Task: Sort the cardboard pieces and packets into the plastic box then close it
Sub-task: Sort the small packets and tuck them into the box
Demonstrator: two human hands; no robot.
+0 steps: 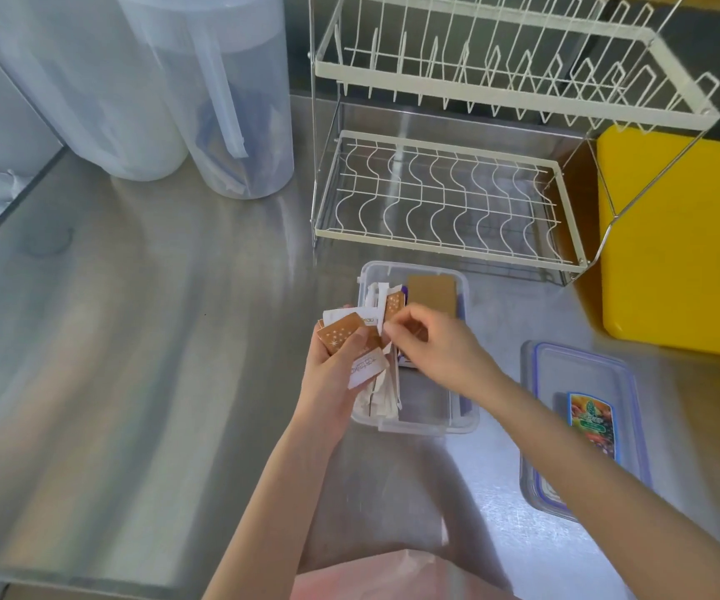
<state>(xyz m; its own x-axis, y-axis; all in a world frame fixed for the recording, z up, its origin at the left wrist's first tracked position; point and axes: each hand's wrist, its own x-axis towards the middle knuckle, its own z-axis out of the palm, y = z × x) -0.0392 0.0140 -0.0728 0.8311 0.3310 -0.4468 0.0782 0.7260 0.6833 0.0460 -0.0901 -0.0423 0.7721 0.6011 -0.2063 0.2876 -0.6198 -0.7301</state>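
Note:
A clear plastic box (pixel 462 420) stands open on the steel counter, with a brown cardboard piece (pixel 431 294) lying at its far end. My left hand (pixel 332 374) grips a bunch of brown and white packets (pixel 343 335) over the box's left side. My right hand (pixel 432 344) pinches one brown packet (pixel 393 306) at the top of that bunch. The box's lid (pixel 583 426), clear with a blue rim and a colourful label, lies flat on the counter to the right.
A white wire dish rack (pixel 440 197) stands just behind the box. A yellow bin (pixel 678 236) sits at the right. Two tall clear containers (pixel 202 93) stand at the back left. The counter's left edge (pixel 12 205) drops off.

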